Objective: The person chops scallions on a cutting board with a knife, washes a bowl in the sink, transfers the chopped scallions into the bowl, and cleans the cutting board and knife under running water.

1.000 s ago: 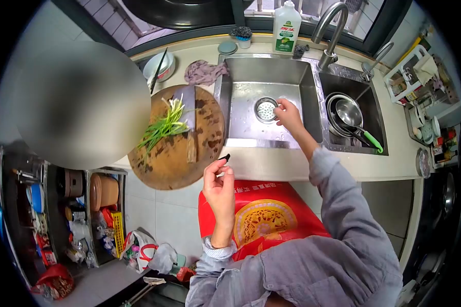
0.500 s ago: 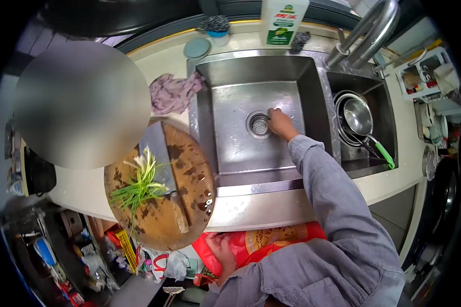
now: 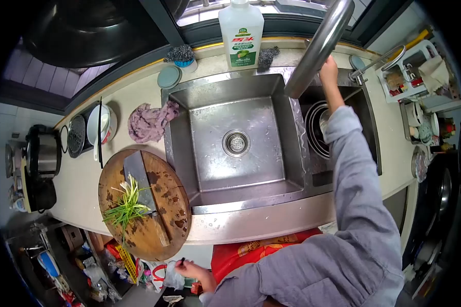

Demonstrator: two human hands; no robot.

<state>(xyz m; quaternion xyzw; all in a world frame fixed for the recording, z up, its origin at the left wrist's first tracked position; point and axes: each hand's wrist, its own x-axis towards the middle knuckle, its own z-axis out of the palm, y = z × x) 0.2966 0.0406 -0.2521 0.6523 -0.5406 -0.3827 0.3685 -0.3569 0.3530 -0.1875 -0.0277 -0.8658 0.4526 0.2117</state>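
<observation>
My right hand [image 3: 329,72] is raised behind the steel faucet [image 3: 320,51], close against it. The faucet's neck hides its fingers. Low at the counter's front edge, my left hand [image 3: 190,270] is closed, with a small dark bit at its fingertips that I cannot make out. The large sink basin [image 3: 230,176] lies between them, wet, with a round drain strainer [image 3: 236,144] in its floor. Left of it, a round wooden chopping board [image 3: 115,176] carries a cleaver [image 3: 135,169] and a bunch of scallions [image 3: 125,209].
A crumpled purple cloth [image 3: 147,123] lies beside the sink. A white bottle [image 3: 242,36] stands at the back, with dark scrubbers [image 3: 268,57] nearby. The small right basin [image 3: 317,169] holds metal strainers. A red apron [image 3: 264,250] hangs at my front.
My right hand has left the drain and moved up and right to the faucet. My left hand has moved left, off the red apron. The view has shifted, showing more of the counter's left.
</observation>
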